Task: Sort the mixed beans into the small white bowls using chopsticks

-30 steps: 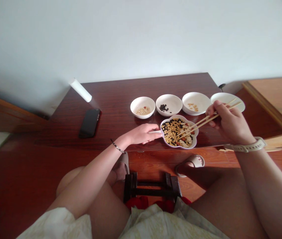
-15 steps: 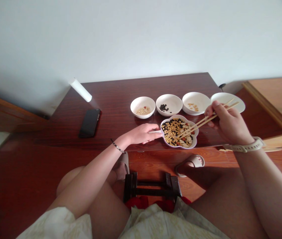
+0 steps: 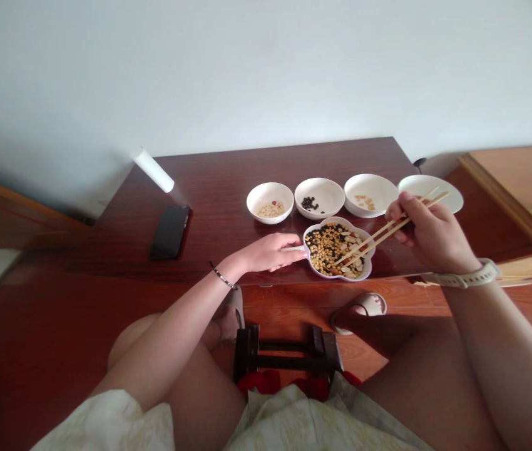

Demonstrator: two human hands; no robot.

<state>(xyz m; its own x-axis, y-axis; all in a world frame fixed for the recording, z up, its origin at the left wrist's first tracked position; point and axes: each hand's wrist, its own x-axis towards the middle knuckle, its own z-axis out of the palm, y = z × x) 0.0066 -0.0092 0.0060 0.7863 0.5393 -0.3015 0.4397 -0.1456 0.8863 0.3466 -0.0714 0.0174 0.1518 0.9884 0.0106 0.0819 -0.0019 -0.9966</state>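
Your right fingers (image 3: 404, 208) pinch thin bamboo chopsticks (image 3: 388, 230), tips over the white scalloped bean dish (image 3: 338, 278) at lower centre; your left fingers (image 3: 285, 245) grip its handle (image 3: 293, 248).

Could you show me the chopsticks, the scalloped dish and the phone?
Chopsticks (image 3: 369, 239), head view, on one shaft.
Scalloped dish (image 3: 341, 279), head view, on its rim.
Phone (image 3: 169, 232), head view, on its screen.

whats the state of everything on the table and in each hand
flower-shaped dish, full of mixed beans and pale pieces
left hand, resting on the dish's handle
wooden chopsticks, tips at the mix in the dish
right hand, gripping the chopsticks
first white bowl, pale pieces and a red bit inside
second white bowl, a few black beans inside
third white bowl, a few pale pieces inside
fourth white bowl, partly behind the right hand
black smartphone, lying flat, screen dark
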